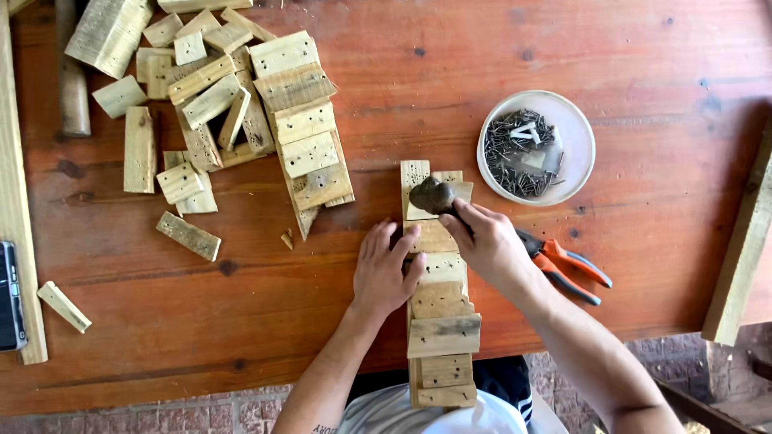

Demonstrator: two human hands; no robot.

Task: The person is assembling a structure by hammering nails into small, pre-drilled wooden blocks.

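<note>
A long strip of short wooden slats (441,321) joined together lies across the table's near edge, running toward me. My left hand (384,269) rests flat against its left side, fingers touching a slat. My right hand (487,243) grips a hammer whose dark head (432,195) sits over the pale slat at the strip's far end.
A pile of loose wood offcuts (233,104) covers the far left of the reddish table (482,64). A white bowl of nails (535,148) stands at right, orange-handled pliers (567,265) beside my right wrist. A wooden handle (71,80) and a dark device (10,297) lie far left.
</note>
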